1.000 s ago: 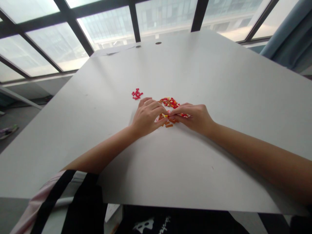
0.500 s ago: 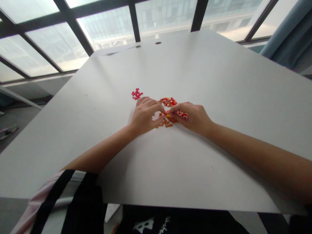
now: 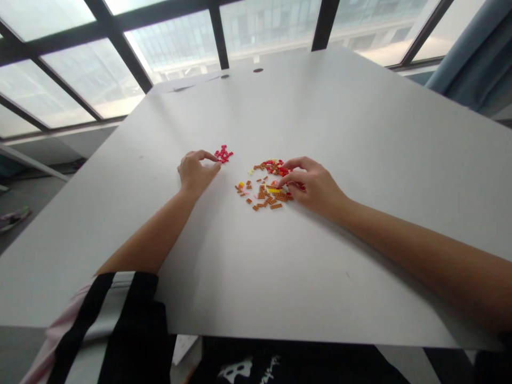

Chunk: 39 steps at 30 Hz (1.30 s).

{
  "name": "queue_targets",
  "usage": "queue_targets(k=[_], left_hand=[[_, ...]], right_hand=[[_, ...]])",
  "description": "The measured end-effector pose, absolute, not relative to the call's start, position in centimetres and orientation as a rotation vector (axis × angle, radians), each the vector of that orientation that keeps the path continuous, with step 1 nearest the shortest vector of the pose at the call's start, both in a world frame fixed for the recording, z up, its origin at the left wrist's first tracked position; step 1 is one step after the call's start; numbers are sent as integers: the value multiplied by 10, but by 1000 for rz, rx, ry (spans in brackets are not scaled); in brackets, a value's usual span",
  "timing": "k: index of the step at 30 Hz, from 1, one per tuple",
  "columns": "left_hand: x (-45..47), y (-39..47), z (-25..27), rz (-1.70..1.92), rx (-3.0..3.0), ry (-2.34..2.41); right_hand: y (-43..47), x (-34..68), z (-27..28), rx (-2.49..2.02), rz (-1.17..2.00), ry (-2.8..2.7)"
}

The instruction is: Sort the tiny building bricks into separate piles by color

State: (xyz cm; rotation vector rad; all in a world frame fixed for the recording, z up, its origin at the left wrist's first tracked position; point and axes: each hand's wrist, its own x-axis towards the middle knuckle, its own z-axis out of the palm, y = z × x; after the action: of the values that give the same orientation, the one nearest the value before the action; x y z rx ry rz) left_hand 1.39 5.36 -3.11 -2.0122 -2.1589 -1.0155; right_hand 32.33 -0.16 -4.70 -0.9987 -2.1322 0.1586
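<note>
Red toy bricks [image 3: 224,153] in a small heap on the white surface [image 3: 256,272], beyond and to the left of the larger spread. At the near edge of that heap, left grip [image 3: 194,173] with forefinger and thumb brought close together, narrow; cannot tell if pinching a brick. Other fingers curled, left forearm [image 3: 160,229] slanting forward and inward from a black-and-white striped sleeve [image 3: 106,325]. On the opposite side, right grip [image 3: 314,181] over the right part of the spread, fingers bent and parted, loosely wide, with thumb below the forefinger. Cannot tell if touching the bricks underneath. Right forearm [image 3: 420,250] angled in from the right edge of view. Just beside the right forefinger, a yellow brick [image 3: 274,190] among brown bricks [image 3: 276,206]. Farther back, a crowded mixed cluster [image 3: 273,166], mainly red and brown. Toward the left, a few loose brown pieces around an orange-yellow brick [image 3: 241,184], apart from both hands.
</note>
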Motion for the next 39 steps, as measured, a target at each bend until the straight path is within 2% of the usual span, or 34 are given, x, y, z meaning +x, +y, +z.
queue_targets(k=[9, 30, 39], left_hand=[[23, 45, -23, -826, -2057, -2105], [28, 41, -25, -874, -2137, -1928], [30, 40, -26, -900, -2151, -1895]], right_hand=[[-3, 322, -46, -1005, 179, -2131], [-5, 321, -40, -977, 160, -2061], [-2, 322, -44, -1070, 247, -2114]])
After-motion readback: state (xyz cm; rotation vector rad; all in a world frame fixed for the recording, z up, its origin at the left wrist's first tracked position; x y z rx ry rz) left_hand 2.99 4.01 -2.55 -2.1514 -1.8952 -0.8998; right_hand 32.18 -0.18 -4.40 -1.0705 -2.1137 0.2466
